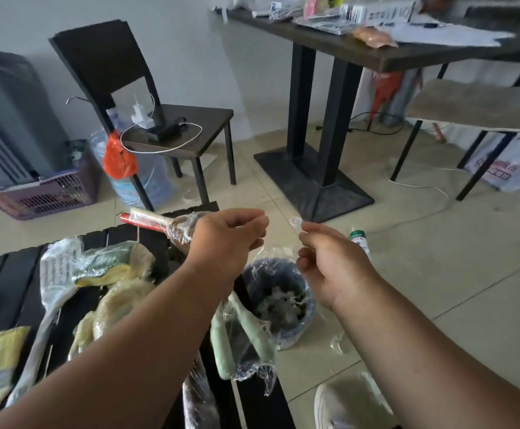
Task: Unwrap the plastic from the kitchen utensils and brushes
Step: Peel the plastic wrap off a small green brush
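A sheet of clear plastic wrap [278, 258] is stretched in the air between the two hands at frame centre, above a small bin [278, 300]. The left hand [230, 239] is curled with fingertips pinching the left edge of the film; the right hand [329, 261] pinches the right edge, a twisted strand being held at its fingertips. Both grips are thus closed on the film, not released.

Risks, as judged: the film is thin and clingy, so it could stick to the fingers or fold on itself when let go over the bin, and fall on the floor beside it instead. If it is still attached to an item below, a hard pull could tear it and leave scraps. Whether it is still attached cannot be told; a wrapped green utensil [243, 335] lies just under the hands at lower centre, loose crumpled film trailing from it, and it overhangs the edge of the dark tabletop [4, 292], so a tug could drag it off.

The film is transparent, wrinkled, hard to see except at glints. On the tabletop at lower left more wrapped items are seen: a brush with red handle [159, 224], yellowish sponges [119, 292], a white spatula [54, 283], all still covered in film. The bin already holds crumpled film.
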